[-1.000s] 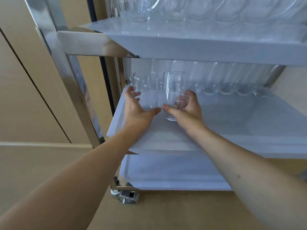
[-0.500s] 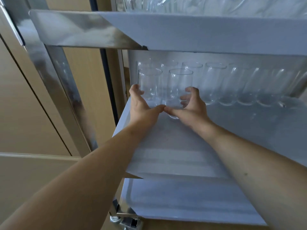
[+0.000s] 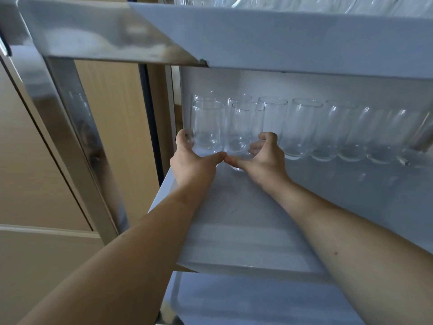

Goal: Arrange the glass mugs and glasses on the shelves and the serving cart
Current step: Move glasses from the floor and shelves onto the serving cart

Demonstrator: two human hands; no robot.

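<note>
On the middle tray (image 3: 246, 233) of the serving cart, two clear tumblers stand side by side at the far left. My left hand (image 3: 194, 158) wraps the base of the left tumbler (image 3: 207, 125). My right hand (image 3: 262, 156) wraps the base of the right tumbler (image 3: 246, 127). My thumbs meet between the two glasses. A row of several more tumblers (image 3: 304, 127) lines the back of the tray, running off to the right.
The top tray (image 3: 281, 38) hangs low over the glasses and carries more glassware. The chrome cart post (image 3: 77, 137) rises at the left, with a wooden wall behind it. The bottom tray (image 3: 246, 303) shows below.
Both hands have slid the two tumblers farther back on the tray, close to the back row. The camera has dropped lower and moved nearer to the cart.
</note>
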